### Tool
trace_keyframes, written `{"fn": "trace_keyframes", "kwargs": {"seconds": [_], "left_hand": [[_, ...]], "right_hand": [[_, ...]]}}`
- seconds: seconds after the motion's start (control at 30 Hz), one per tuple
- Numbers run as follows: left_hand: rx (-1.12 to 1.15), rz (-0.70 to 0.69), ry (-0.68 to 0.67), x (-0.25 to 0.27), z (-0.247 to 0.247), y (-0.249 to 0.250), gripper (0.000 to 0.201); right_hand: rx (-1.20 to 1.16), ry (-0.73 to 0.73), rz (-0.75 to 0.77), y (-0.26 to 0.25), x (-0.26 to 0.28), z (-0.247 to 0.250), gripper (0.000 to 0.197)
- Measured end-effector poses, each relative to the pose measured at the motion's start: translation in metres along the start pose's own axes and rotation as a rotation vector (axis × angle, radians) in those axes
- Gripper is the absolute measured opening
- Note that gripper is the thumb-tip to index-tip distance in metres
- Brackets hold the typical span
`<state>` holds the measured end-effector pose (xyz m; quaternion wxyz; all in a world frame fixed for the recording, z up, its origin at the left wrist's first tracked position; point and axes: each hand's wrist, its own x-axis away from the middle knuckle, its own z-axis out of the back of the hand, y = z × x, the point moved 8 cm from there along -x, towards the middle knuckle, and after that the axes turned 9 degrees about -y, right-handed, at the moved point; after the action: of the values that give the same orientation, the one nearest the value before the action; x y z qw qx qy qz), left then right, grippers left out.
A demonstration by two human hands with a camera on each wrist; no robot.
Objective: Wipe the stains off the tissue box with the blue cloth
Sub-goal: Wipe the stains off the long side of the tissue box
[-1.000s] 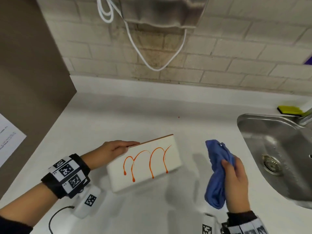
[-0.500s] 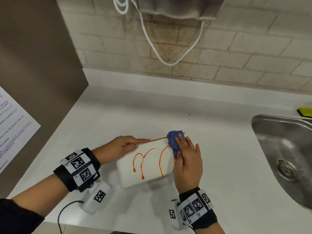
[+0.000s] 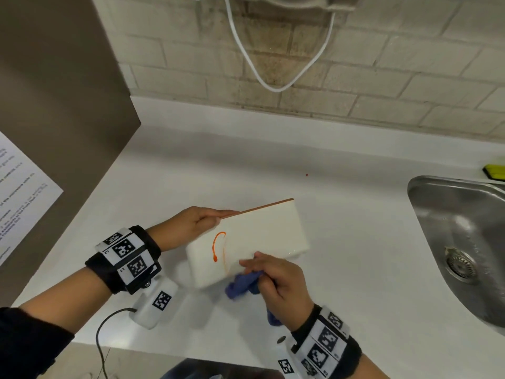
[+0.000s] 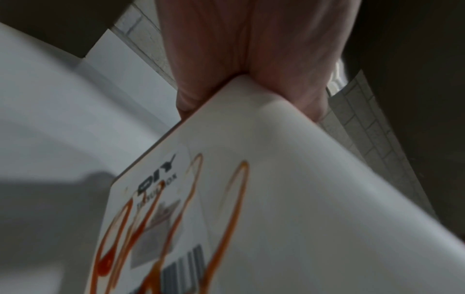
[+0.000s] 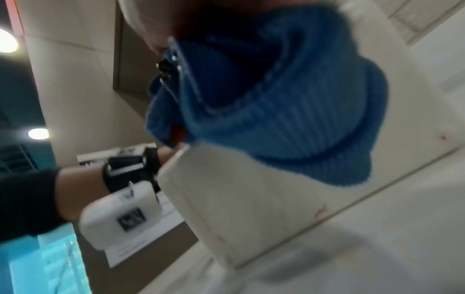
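Both hands are on the tissue box [image 3: 254,242], which stands tilted on the white counter [image 3: 355,283]. Nearest to the camera, the right hand [image 3: 276,280] has its fingers curled around the bunched blue cloth [image 3: 243,283] and presses it at the lower front edge of the box; most of the cloth is hidden under the palm in the head view, while the right wrist view shows its ribbed weave [image 5: 289,111] lying against the box wall, though blurred. A little farther, the left hand [image 3: 196,222] grips the upper left corner of the box, thumb on the front face and fingers behind, where I cannot see them. One orange stain loop [image 3: 218,246] shows on the front face in the head view. The left wrist view shows what the head view does not: another face of the box with a printed label, a barcode and several orange loops [image 4: 226,208], all out of focus. Farther right the steel sink [image 3: 448,214] is cut off by the frame edge, and behind it only a part of a yellow sponge [image 3: 494,170] is visible. A white cable [image 3: 273,86] hangs on the brick wall [image 3: 410,86].
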<state>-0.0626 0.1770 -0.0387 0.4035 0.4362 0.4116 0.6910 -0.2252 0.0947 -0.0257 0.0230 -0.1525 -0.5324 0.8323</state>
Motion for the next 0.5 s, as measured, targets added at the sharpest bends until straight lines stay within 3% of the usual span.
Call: {"fn": "trace_keyframes", "kwargs": {"seconds": [0.1,0.23,0.33,0.43,0.5], "left_hand": [[-0.005,-0.002,0.0,0.001,0.001,-0.001,0.051],[-0.011,0.006,-0.002,0.001,0.001,-0.001,0.05],[-0.001,0.001,-0.009,0.002,-0.002,0.001,0.051],[0.001,0.002,0.009,0.003,-0.001,0.002,0.055],[0.006,0.006,0.027,0.004,0.0,0.001,0.057]], "right_hand": [[-0.279,0.08,-0.086,-0.013,-0.005,0.03,0.028],[-0.503,0.536,-0.135,-0.005,-0.023,0.096,0.019],[-0.645,0.722,-0.122,0.003,-0.027,0.111,0.015],[-0.398,0.71,-0.006,-0.013,-0.022,0.107,0.018],[-0.148,0.537,-0.007,-0.006,-0.016,0.085,0.026]]}}
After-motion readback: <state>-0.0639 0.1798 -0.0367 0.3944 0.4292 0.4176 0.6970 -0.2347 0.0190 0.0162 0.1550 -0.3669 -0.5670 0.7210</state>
